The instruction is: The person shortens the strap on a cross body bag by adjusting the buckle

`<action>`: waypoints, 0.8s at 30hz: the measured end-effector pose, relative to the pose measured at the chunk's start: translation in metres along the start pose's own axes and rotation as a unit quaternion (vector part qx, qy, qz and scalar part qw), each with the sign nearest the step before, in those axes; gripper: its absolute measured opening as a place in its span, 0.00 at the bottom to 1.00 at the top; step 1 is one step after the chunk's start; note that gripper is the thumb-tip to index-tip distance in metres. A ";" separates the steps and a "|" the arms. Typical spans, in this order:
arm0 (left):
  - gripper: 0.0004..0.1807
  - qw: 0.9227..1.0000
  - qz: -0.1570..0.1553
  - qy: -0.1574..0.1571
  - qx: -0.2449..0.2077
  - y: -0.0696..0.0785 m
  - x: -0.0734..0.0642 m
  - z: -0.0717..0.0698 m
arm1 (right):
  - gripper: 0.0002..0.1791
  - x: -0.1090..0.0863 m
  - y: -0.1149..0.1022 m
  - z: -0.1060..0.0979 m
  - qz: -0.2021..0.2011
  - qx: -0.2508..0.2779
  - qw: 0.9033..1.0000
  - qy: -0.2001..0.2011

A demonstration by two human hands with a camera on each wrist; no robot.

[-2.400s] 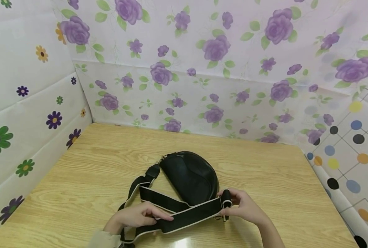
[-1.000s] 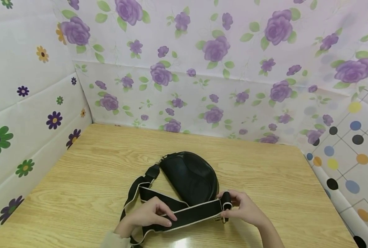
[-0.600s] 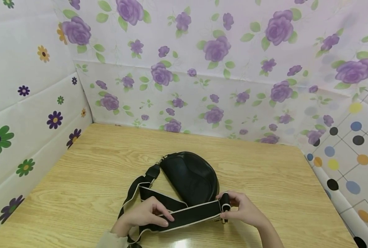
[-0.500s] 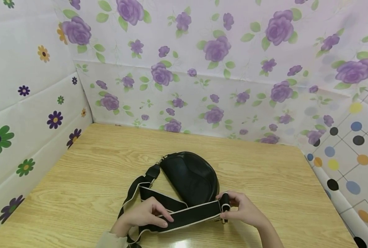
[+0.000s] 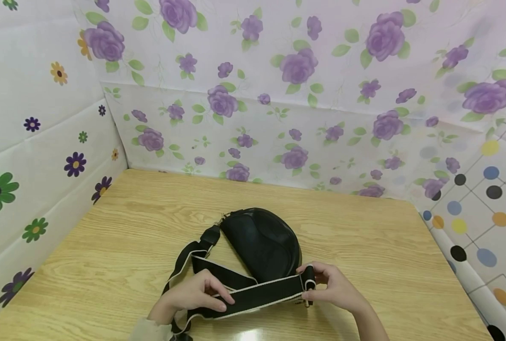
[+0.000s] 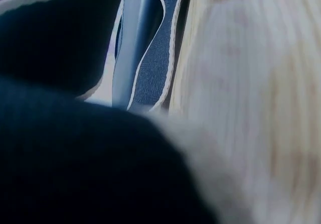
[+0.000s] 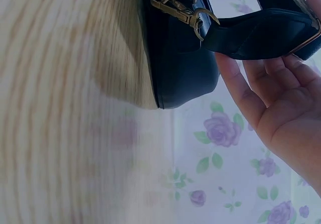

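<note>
A black half-moon shoulder bag lies on the wooden table in the head view. Its black strap with cream edges runs in folds in front of and left of it. My left hand pinches the strap between thumb and forefinger. At the strap's right end, my right hand grips the part by the buckle, fingers behind and thumb in front. The right wrist view shows a gold clasp joining the bag to a black leather tab, with fingers under the tab. Dark strap fills much of the left wrist view.
The wooden table extends around the bag. Flowered sheeting stands along its back edge, with another flower-printed sheet on the left and a dotted one on the right.
From 2.4 seconds ago, my left hand has shifted its fingers on the strap, moving right and then slightly back left. My right hand has barely moved, and the bag stays put.
</note>
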State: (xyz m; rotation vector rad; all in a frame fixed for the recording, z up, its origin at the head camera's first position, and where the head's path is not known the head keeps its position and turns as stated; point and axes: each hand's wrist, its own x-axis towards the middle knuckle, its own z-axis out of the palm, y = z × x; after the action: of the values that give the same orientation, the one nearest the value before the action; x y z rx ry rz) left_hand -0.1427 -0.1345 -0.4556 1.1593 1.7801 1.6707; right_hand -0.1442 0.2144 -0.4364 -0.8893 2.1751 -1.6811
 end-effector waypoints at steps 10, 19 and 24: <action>0.09 1.000 0.010 -0.006 0.000 0.001 -0.006 -0.007 | 0.18 -0.001 0.000 -0.004 0.001 -0.002 1.000 0.009; 0.08 1.000 0.016 -0.011 -0.007 0.003 -0.011 -0.012 | 0.19 0.000 0.000 -0.002 0.001 -0.003 1.000 -0.001; 0.08 1.000 0.021 -0.011 0.006 0.003 -0.014 -0.013 | 0.20 -0.001 0.001 -0.003 0.001 -0.018 1.000 -0.001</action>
State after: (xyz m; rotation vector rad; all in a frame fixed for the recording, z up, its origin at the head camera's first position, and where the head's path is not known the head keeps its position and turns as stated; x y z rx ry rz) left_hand -0.1439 -0.1537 -0.4539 1.2243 1.7657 1.6671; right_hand -0.1452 0.2174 -0.4370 -0.8972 2.2125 -1.6442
